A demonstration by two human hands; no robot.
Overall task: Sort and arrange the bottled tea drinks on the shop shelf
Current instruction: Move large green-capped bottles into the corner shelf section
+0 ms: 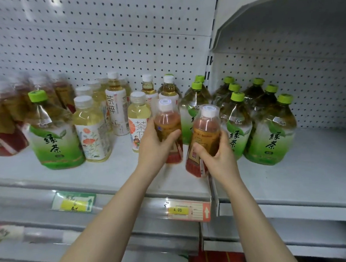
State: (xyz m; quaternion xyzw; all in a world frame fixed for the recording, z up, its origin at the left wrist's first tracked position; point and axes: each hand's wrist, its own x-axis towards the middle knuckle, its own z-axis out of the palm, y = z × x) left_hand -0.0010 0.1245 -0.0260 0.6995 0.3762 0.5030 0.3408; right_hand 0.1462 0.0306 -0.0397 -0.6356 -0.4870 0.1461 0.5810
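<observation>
I'm gripping red-label bottle (168,129) in left hand (156,146), second bottle (206,136) in right hand (216,154), beside green-tea cluster (268,132); sorting looking half done.

Shop: pegboard-backed shelf (109,172), bottled teas (56,137), price tags (189,210), one seemingly 4.00.

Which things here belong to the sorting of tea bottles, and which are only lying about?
Belonging to the job: first amber bottle in left hand, second amber bottle in right hand, green-capped bottles, white-capped pale bottles, shelf.
Only lying about: price tags, pegboard wall.
</observation>
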